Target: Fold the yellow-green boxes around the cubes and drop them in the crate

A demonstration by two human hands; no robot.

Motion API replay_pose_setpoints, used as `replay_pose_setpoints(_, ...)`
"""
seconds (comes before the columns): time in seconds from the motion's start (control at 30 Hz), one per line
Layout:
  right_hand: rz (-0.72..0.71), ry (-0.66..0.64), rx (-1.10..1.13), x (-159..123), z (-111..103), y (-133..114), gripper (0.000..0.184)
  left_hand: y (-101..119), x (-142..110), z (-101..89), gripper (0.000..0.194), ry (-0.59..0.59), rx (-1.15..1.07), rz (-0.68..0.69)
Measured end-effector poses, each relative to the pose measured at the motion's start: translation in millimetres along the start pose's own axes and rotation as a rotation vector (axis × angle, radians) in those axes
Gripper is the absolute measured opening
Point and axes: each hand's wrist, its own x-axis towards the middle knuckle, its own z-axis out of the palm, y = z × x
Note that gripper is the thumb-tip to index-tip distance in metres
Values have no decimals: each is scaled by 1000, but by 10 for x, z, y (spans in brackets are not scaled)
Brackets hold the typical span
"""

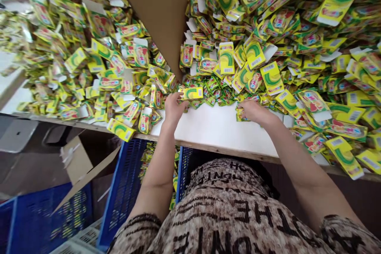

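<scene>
My left hand [175,107] is closed on the left end of a small yellow-and-green box [192,93] with a barcode, held level at the edge of the piled goods. Further right, my right hand [251,110] has its fingers bent down onto a yellow-green packet [240,113] at the foot of the pile; the fingertips are partly hidden. Between the two hands, small green sachets [218,94] lie heaped at the back of the bare white tabletop [220,125].
Heaps of yellow boxes [272,79] cover the table on both sides. A brown cardboard panel [160,12] stands between the heaps. Below the table's wooden edge [214,149] are a blue crate [120,190] with packets beside it and an open carton [77,160].
</scene>
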Motion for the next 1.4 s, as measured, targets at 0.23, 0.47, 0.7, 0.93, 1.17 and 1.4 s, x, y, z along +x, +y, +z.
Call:
replay_pose_setpoints(0.23,-62,159,16,-465,263,-73,23,79,259,144,70,-84,291,-108)
replay_pose_setpoints(0.47,-9,382,509,-799,462,-137,10,114,12,70,24,-111,160,207)
replay_pose_setpoints(0.7,-143,326,1147,-635,295,-571,24,742,-874,-115,13,-525,-403,362)
replay_pose_setpoints(0.93,188,269,1422,-611,754,-575,39,918,-1371,465,32,-682,-1035,-127)
replay_pose_setpoints(1.17,437,710,1416,-829,712,-311,39,850,-1495,686,63,-821,-683,162)
replay_pose_setpoints(1.4,311,947,809,-983,386,-523,23,1105,-1556,997,82,-458,-137,349)
